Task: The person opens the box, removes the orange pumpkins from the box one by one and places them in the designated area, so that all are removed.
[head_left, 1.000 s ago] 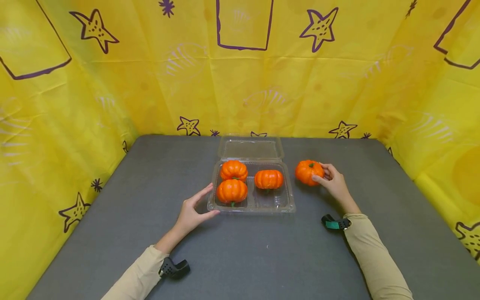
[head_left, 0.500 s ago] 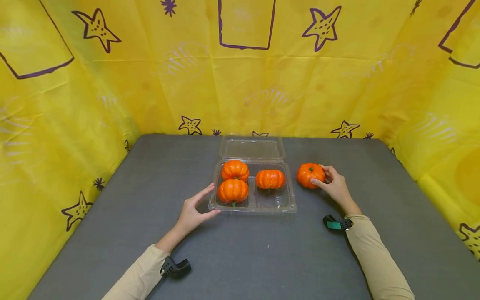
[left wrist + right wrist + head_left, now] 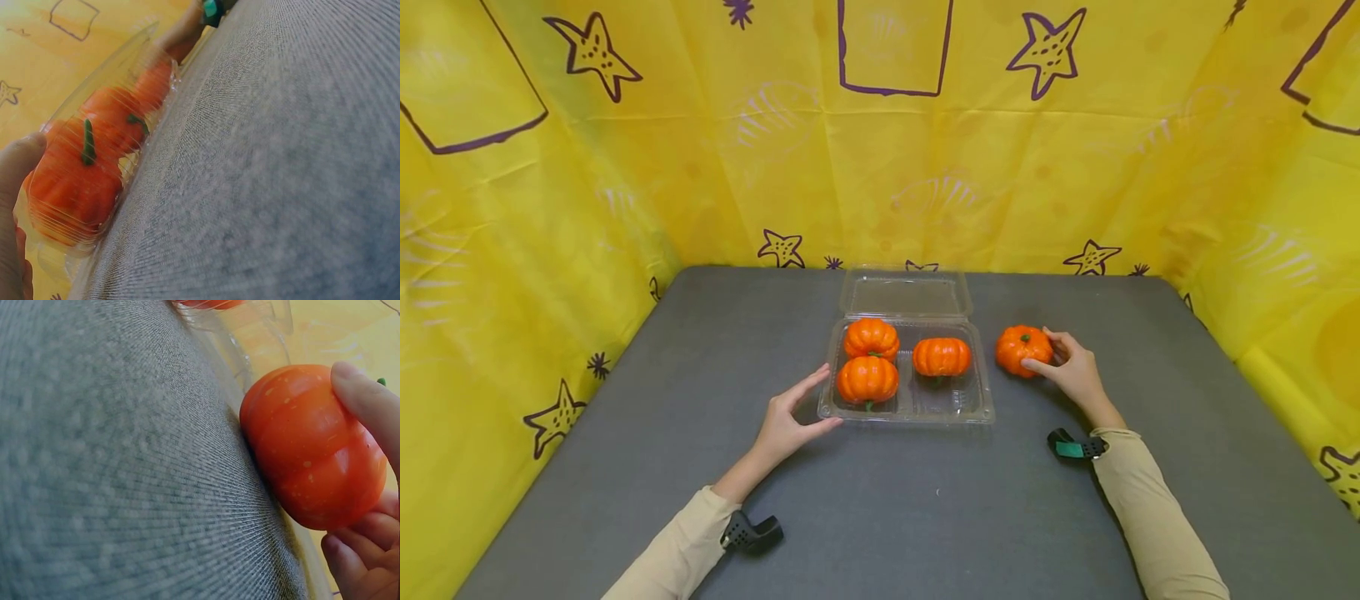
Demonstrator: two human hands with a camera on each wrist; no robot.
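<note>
A clear plastic clamshell container lies on the grey table with its lid folded back. Two orange toy pumpkins, a rear one and a front one, fill its left compartment. A third pumpkin sits in the right compartment. My left hand spreads thumb and straight fingers around the container's left front corner, its thumb by the rim in the left wrist view. To the right of the container, my right hand holds a pumpkin between thumb and fingers, its underside at the table surface.
Yellow fabric with starfish drawings rises behind the table and along both sides. The folded-back lid reaches close to the table's far edge. Black wrist straps with camera mounts sit on both forearms.
The pumpkin in my right hand has come down slightly and its stem now points more upward. My left hand and the container keep their places, apart from a small shift of the head view.
</note>
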